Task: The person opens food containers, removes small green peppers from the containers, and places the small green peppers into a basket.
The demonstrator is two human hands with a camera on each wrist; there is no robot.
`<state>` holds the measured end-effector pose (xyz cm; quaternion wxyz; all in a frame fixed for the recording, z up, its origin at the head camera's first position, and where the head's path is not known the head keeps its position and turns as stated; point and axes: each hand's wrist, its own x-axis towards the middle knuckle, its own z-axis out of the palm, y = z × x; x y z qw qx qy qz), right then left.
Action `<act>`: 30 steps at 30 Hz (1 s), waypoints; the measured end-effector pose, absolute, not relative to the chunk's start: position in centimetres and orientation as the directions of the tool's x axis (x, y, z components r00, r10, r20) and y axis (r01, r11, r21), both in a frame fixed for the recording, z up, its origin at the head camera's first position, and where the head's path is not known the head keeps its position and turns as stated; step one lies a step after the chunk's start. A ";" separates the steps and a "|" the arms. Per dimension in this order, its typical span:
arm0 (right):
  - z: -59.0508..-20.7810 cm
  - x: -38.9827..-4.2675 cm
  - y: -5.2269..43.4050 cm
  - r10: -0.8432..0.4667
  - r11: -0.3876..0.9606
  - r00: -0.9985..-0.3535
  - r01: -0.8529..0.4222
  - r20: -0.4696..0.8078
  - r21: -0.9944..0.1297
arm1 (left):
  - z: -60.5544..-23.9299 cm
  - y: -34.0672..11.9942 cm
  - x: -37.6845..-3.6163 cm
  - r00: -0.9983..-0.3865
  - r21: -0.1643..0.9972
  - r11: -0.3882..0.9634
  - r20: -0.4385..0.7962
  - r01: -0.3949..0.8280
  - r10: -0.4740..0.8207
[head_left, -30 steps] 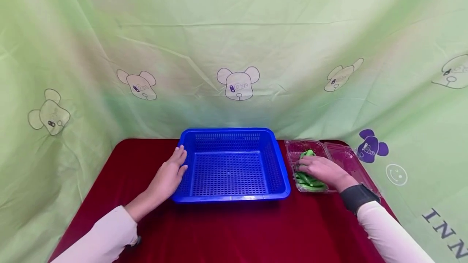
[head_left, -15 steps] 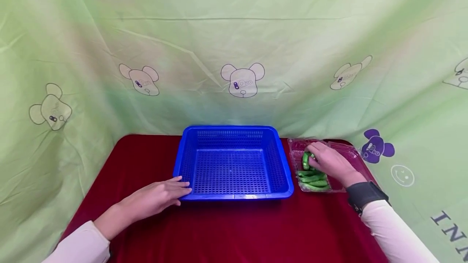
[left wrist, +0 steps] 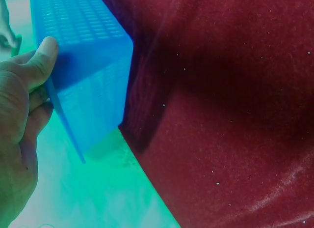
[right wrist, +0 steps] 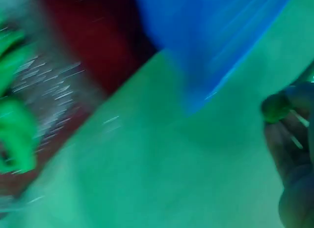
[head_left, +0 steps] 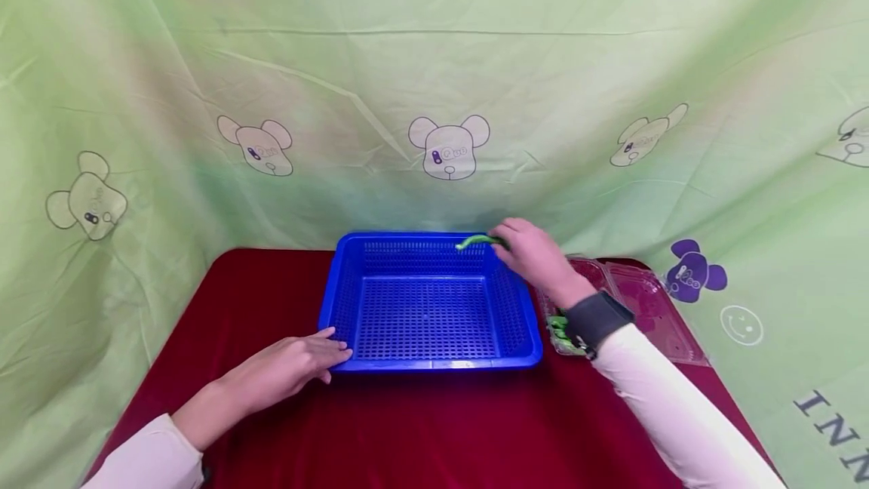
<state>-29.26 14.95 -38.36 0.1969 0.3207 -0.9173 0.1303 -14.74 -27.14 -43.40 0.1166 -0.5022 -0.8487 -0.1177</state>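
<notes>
A blue perforated plastic basket [head_left: 424, 364] stands on the table. My left hand [head_left: 292, 361] holds its near left corner, thumb outside the wall and fingers over the rim [left wrist: 54, 90]. My right hand [head_left: 536, 255] pinches a long, slightly curved green chili pepper [head_left: 475, 241] above the basket's far right corner. The pepper points left over the far rim. To the right, more green chili peppers [head_left: 561, 332] lie in an open clear plastic clamshell box [head_left: 591, 270], partly hidden by the right wrist. The right wrist view is blurred, with peppers [right wrist: 17, 134] at its left edge.
Dark red cloth covers the table [head_left: 421, 429]. The clamshell's clear lid [head_left: 655, 312] lies folded out to the right. A pale green curtain [head_left: 339, 96] with bear-head prints hangs close behind and at both sides.
My right hand has lifted a chili pepper out of the clamshell and carried it left over the basket. My left hand has slid from the basket's left side to its near left corner.
</notes>
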 end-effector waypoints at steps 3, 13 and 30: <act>-37.7 -30.2 10.9 -0.562 0.769 -0.745 -0.631 0.358 -0.106 | -43.5 -27.1 -14.4 -0.502 0.110 0.494 0.308 0.863 0.808; -40.9 -31.6 1.6 -0.616 0.772 -0.770 -0.632 0.163 -0.068 | -43.2 -26.5 -14.2 -0.622 0.300 0.554 0.226 0.777 0.750; -46.6 -33.0 -3.5 -0.653 0.757 -0.755 -0.651 0.052 0.054 | -42.7 -26.3 -13.6 -0.644 0.283 0.584 0.220 0.761 0.733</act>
